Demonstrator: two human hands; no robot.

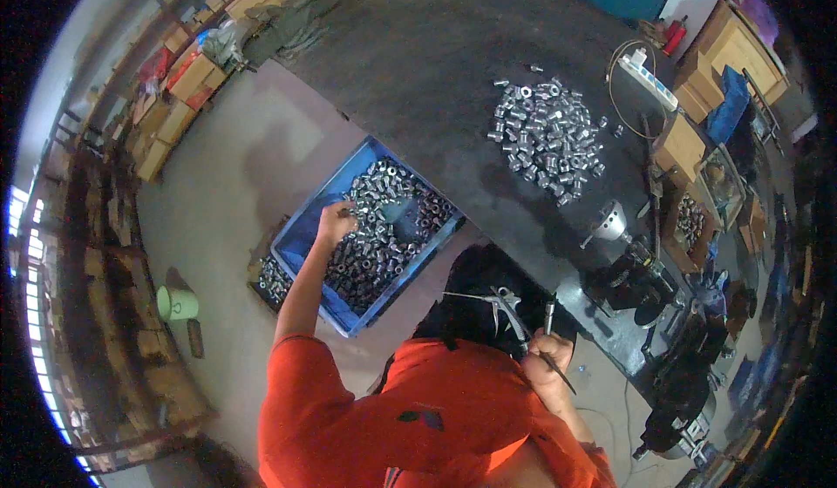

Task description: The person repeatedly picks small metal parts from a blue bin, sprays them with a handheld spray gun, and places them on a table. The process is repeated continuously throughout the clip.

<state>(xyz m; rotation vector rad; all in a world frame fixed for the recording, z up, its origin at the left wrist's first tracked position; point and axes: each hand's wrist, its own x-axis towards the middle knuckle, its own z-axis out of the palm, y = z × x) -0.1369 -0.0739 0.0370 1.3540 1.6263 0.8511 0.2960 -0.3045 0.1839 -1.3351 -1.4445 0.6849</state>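
Hex metal fittings [375, 242] lie heaped in a blue plastic crate [304, 233], beside and right of a worker's left hand [336, 222], its fingers partly curled at the heap's edge; whether it grips any cannot be told. Nearer the body, to that hand's right, the right hand [547, 357] is closed around a slim metal-and-black tool [549, 315], near a silvery implement [510, 309] of unclear kind at the lap. Ahead and well right of the left hand, a loose pile of fittings [549, 139] covers part of a dark tabletop [410, 78], with a white power strip [649, 83] farther right.
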